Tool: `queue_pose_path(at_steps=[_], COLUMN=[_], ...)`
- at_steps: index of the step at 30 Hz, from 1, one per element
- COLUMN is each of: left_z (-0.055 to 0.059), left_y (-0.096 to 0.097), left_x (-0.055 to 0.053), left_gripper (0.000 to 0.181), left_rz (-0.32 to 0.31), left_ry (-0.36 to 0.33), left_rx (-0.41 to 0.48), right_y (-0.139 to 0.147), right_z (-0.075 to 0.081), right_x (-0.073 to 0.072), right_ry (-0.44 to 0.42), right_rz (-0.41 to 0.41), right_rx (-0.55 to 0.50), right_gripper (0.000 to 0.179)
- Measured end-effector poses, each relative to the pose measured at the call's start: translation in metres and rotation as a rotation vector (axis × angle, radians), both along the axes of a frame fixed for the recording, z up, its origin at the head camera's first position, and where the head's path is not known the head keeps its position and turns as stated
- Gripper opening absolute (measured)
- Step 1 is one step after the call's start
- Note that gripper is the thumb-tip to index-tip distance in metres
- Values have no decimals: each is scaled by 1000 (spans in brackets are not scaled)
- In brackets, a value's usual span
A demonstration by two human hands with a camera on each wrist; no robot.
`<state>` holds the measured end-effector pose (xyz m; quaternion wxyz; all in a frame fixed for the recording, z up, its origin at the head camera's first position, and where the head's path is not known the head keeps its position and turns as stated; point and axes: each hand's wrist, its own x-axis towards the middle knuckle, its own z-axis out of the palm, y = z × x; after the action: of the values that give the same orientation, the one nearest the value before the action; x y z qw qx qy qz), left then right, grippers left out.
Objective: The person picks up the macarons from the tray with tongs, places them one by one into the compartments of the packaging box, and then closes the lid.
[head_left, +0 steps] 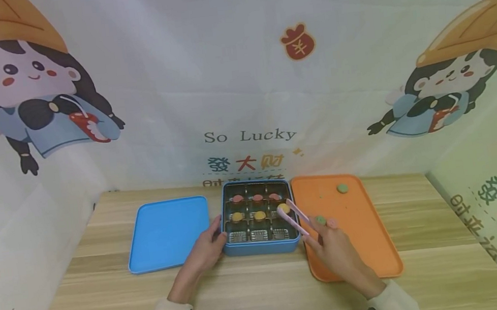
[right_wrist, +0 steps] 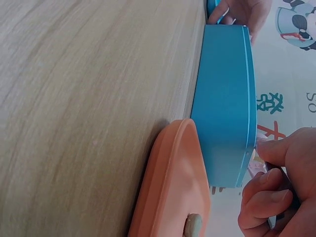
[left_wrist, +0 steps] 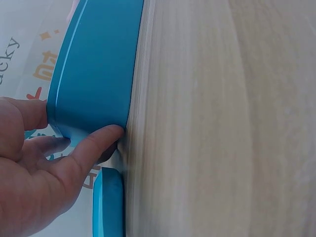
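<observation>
A blue tin box (head_left: 262, 247) with a divided dark insert stands mid-table. Reddish round pieces (head_left: 257, 198) sit in its back row and yellow ones (head_left: 259, 216) in the middle row; the front compartments show ridged bottoms. My left hand (head_left: 206, 249) holds the box at its left side, with the thumb at the rim and a finger low on the wall in the left wrist view. My right hand (head_left: 339, 252) grips pink tongs (head_left: 294, 222) over the box's right side. A yellow round piece (head_left: 284, 208) is at the tong tips, over the middle row's right compartment.
An orange tray (head_left: 359, 234) lies right of the box, partly under my right hand. It bears a green round piece (head_left: 342, 188) at the back, another green piece (head_left: 320, 220) and a pink one (head_left: 331, 223) beside my fingers. A blue lid (head_left: 170, 233) lies left of the box.
</observation>
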<state>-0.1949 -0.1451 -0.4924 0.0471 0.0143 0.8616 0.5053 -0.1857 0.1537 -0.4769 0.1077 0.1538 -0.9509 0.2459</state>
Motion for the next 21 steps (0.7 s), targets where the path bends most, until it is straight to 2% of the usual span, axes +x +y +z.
queue_pose_path(at_steps=[8, 15, 21], left_z=[-1, -3, -2], left_y=[-1, 0, 1], left_x=[-2, -2, -2], left_gripper=[54, 54, 54], left_rz=[7, 14, 14], left_ry=[-54, -51, -48], left_rx=[31, 33, 33], right_y=[4, 5, 11], right_z=[-2, -1, -3], right_x=[1, 2, 3], right_ry=[-28, 17, 11], right_rz=[12, 28, 17], right_rx=[-16, -8, -39], right_gripper=[47, 44, 46])
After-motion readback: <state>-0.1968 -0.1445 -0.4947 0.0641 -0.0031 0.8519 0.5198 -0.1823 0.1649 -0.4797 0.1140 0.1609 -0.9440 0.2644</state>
